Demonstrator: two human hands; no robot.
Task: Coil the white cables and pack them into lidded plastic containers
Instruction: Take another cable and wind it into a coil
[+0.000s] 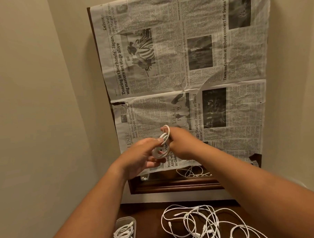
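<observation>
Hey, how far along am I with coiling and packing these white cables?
Done: several packed coils lie in the plastic container. In hand: left hand and right hand grip one coil between them. Left: a loose tangle of cables on the table to coil and pack.

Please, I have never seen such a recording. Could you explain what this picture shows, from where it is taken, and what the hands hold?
There is no machine here. A person works with bare hands, and the single picture comes from a camera worn on the head, looking forward and down. The left hand and the right hand together hold a coiled white cable, raised in front of a newspaper. Below, on the dark wooden surface, loose white cables lie tangled. Beside them, a clear plastic container holds cables that are already coiled.
</observation>
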